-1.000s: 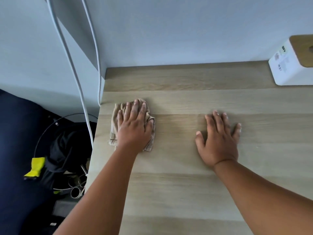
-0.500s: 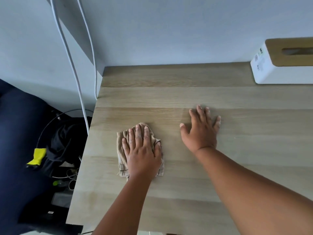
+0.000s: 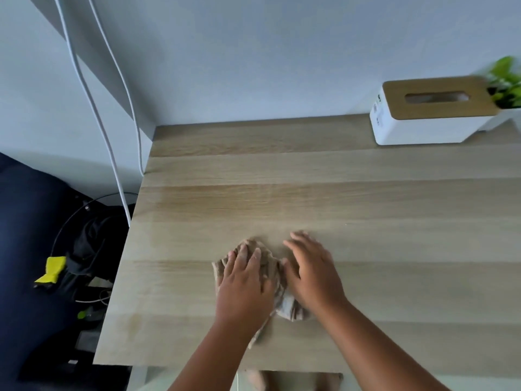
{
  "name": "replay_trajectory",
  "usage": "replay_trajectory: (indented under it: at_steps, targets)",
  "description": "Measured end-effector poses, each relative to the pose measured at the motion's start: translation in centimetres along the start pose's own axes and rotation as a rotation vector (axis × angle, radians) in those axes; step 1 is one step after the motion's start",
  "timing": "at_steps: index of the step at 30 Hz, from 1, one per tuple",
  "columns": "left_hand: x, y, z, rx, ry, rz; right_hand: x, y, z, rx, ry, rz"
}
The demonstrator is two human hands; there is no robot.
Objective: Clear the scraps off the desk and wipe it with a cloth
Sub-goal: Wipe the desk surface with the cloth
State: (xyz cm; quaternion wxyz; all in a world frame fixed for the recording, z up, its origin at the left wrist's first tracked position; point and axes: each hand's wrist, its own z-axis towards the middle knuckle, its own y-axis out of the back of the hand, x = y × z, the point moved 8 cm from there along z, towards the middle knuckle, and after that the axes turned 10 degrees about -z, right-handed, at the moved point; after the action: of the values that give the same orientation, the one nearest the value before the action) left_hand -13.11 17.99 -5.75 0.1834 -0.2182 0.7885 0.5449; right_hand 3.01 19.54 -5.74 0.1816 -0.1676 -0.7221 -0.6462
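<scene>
Left hand [image 3: 244, 289] flat on the cloth [image 3: 290, 307], palm down, fingers [image 3: 255, 256] spread and pressing it onto the counter [image 3: 394, 249]. Right hand [image 3: 315, 273] just beside it, thumb side touching the cloth's right edge, fingers loosely spread and slightly blurred; cannot tell if it grips the fabric. Cloth (tan, bunched) sits near the counter's front edge, left of centre, part showing between the two hands and a corner trailing toward the wrist. Tissue box [image 3: 434, 111] at the back right against the wall, well apart from the hands; plant [image 3: 506, 83] behind it. White cables [image 3: 93, 108] hang left of the counter.
</scene>
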Motion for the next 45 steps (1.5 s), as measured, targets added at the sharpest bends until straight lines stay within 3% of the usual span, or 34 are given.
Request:
replay_trajectory:
  at_steps: [6, 10, 13, 16, 23, 29, 32, 35, 41, 45]
  targets:
    - [4.0, 5.4, -0.3, -0.139, -0.066, -0.142, 4.7, 1.4, -3.1, -0.229, 0.199, 0.107]
    - [7.8, 7.6, 2.0, -0.218, -0.03, -0.094, 9.3, -1.9, -2.9, -0.041, 0.435, -0.042]
    - [8.1, 7.3, 3.8, -0.221, -0.088, -0.034, 9.6, -5.1, -2.8, 0.093, 0.465, -0.265]
    - [7.5, 6.2, 5.3, -0.213, -0.09, -0.002, 8.2, -6.7, -3.3, 0.095, 0.473, -0.438]
    - [6.7, 3.0, 6.2, -0.265, -0.018, 0.149, -3.0, -2.2, -1.9, 0.023, 0.197, -0.555]
    - [7.0, 2.1, 6.6, -0.259, -0.009, 0.282, -18.0, 6.9, 1.0, 0.031, -0.317, -0.603]
    - [6.8, 2.1, 6.6, -0.253, -0.009, 0.288, -20.6, 9.4, 4.3, -0.023, -0.511, -0.527]
    - [6.4, 2.3, 6.5, -0.252, -0.016, 0.273, -19.4, 8.9, 7.9, -0.06, -0.578, -0.493]
    - [6.7, 2.3, 6.6, -0.245, -0.018, 0.275, -7.6, 2.7, 11.9, -0.035, -0.239, -0.539]
    - [6.6, 2.6, 6.5, -0.232, -0.004, 0.282, 0.4, -2.1, 6.5, -0.021, 0.139, -0.516]
